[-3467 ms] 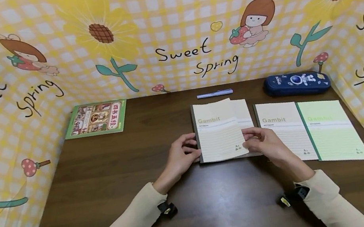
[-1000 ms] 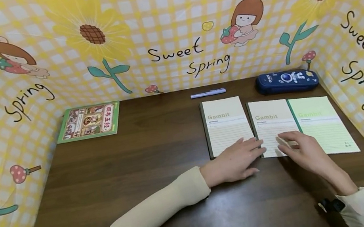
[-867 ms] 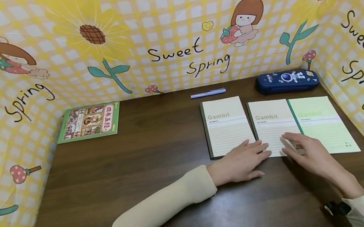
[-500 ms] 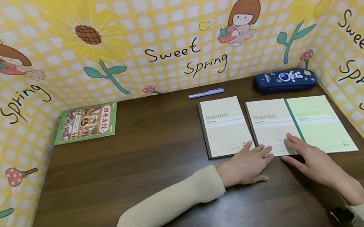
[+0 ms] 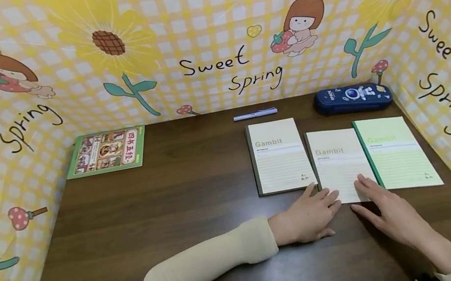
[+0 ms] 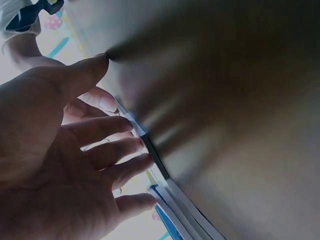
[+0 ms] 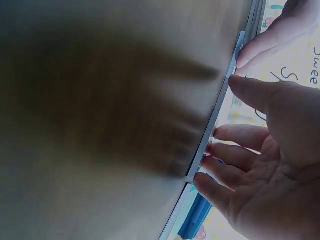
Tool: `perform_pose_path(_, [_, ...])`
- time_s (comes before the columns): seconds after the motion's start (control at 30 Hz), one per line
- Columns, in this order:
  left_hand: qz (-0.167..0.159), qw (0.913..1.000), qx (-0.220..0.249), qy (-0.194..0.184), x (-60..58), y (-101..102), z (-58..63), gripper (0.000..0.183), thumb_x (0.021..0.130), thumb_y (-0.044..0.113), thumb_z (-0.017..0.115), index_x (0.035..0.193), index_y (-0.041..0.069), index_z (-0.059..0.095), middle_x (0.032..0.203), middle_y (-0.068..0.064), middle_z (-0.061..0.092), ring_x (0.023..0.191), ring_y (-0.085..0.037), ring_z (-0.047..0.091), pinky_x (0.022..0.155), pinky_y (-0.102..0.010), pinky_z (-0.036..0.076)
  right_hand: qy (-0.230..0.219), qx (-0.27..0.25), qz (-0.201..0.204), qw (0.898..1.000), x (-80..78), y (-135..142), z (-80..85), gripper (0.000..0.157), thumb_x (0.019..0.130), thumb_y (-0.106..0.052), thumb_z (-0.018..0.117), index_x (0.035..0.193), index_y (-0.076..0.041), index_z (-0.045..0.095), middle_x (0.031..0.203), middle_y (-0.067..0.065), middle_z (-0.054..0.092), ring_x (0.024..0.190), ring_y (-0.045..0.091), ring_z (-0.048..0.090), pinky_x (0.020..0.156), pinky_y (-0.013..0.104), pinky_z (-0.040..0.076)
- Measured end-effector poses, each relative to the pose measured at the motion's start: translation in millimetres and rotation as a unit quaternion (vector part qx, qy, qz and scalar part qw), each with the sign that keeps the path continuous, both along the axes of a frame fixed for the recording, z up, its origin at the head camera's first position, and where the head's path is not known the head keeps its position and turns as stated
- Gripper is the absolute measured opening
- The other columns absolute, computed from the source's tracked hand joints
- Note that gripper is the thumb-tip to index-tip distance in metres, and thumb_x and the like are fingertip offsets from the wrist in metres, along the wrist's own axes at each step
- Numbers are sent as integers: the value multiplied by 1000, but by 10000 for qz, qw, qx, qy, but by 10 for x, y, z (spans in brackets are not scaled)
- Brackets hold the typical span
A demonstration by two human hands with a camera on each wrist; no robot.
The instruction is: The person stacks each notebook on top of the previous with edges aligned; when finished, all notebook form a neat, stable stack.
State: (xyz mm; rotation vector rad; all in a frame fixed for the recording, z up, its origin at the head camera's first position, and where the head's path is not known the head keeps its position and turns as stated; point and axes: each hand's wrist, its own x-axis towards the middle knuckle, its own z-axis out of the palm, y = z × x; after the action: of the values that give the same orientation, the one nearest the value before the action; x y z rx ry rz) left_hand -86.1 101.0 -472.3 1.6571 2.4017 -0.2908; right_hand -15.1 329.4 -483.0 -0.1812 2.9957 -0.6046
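Note:
Three Gambit notebooks lie side by side. The middle cream notebook (image 5: 336, 161) is set a little nearer the person than the left cream notebook (image 5: 278, 151) and the green-spined light-green notebook (image 5: 402, 150). My left hand (image 5: 307, 216) lies palm down, extended fingertips on the middle notebook's lower left corner, one finger reaching the left notebook's corner. My right hand (image 5: 392, 212) rests its fingertips on the middle notebook's lower right part, thumb near its front edge. Both wrist views look from low down: the left hand (image 6: 85, 145) and right hand (image 7: 265, 140) have spread fingers at the notebook edges.
A lavender pen (image 5: 255, 114) lies behind the left notebook. A dark blue pencil case (image 5: 353, 99) stands at the back right. A green-bordered picture-covered book (image 5: 106, 152) lies at the back left. Yellow checked cloth (image 5: 206, 24) walls the brown table (image 5: 152, 212) on three sides.
Both hands let go of the left notebooks, now evenly stacked, and went right to the middle notebook. That notebook has since slid toward the person, its top dropping below the green one's.

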Motion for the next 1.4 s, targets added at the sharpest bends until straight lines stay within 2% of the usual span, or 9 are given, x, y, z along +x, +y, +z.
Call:
perform_pose_path(0.3, [-134, 9993, 211, -286, 122, -71, 31, 72, 105, 58, 52, 163, 20, 37, 173, 0, 28, 159, -18, 33, 129, -43, 34, 85, -19, -68, 9999, 191, -58, 25, 66, 99, -33, 73, 148, 5, 53, 159, 30, 44, 140, 52, 50, 100, 69, 49])
perform_pose_path(0.5, [-113, 9957, 502, -776, 87, -90, 17, 68, 106, 56, 50, 163, 20, 38, 172, -2, 31, 158, -19, 34, 127, -37, 37, 955, -262, -92, 9950, 185, -36, 24, 49, 91, -14, 81, 134, 6, 65, 142, 30, 62, 125, 49, 64, 94, 61, 53])
perform_pose_path(0.63, [181, 9826, 1231, -1378, 48, -124, 5, 64, 107, 51, 53, 160, 15, 43, 167, -8, 41, 153, -20, 43, 124, -29, 38, 1335, -414, -427, 9893, 169, 11, 74, 45, 89, -7, 81, 129, 7, 66, 128, 29, 69, 112, 48, 69, 86, 59, 54])
perform_pose_path(0.73, [694, 9620, 1926, -1809, 43, -156, 6, 59, 107, 47, 55, 154, 11, 51, 155, -8, 55, 140, -15, 55, 117, -23, 44, 1331, -630, -879, 9852, 166, 65, 112, 41, 91, -7, 79, 127, 8, 66, 120, 32, 70, 99, 47, 73, 76, 52, 60])
perform_pose_path(0.87, [1678, 9110, 2678, -2650, 57, -206, 36, 56, 105, 41, 62, 148, 6, 57, 135, -8, 67, 118, -11, 65, 97, -15, 51, 1015, -811, -1532, 9796, 186, 147, 126, 37, 97, -14, 74, 127, 7, 67, 114, 31, 73, 90, 42, 76, 63, 25, 60])
perform_pose_path(1.03, [2819, 8078, 3083, -4158, 70, -265, 63, 57, 103, 36, 66, 149, 3, 56, 142, -15, 66, 117, -15, 72, 91, -13, 54, 417, -816, -1995, 9756, 212, 263, 89, 44, 102, -29, 69, 132, 3, 66, 114, 25, 76, 78, 10, 75, 63, 20, 49])
perform_pose_path(1.13, [3220, 7503, 3174, -4824, 88, -283, 77, 59, 103, 33, 66, 151, 1, 52, 150, -18, 60, 124, -21, 70, 95, -19, 57, -107, -1258, -2167, 9680, 220, 315, 76, 50, 104, -35, 65, 136, 4, 63, 119, 27, 74, 76, -13, 64, 64, 20, 53])
perform_pose_path(1.3, [3694, 6732, 3421, -5415, 113, -268, 110, 61, 103, 30, 66, 152, -2, 49, 154, -19, 56, 140, -28, 59, 110, -33, 53, -824, -2410, -2463, 9351, 191, 352, 67, 60, 106, -35, 63, 143, 10, 54, 120, 27, 73, 82, -17, 65, 73, 18, 62])
perform_pose_path(1.4, [3908, 6364, 3533, -5635, 119, -244, 108, 59, 103, 27, 66, 151, -4, 50, 152, -19, 58, 144, -28, 55, 114, -37, 51, -1109, -3029, -2592, 9104, 176, 369, 60, 64, 105, -31, 64, 147, 14, 47, 110, 3, 76, 87, -13, 68, 80, 20, 63])
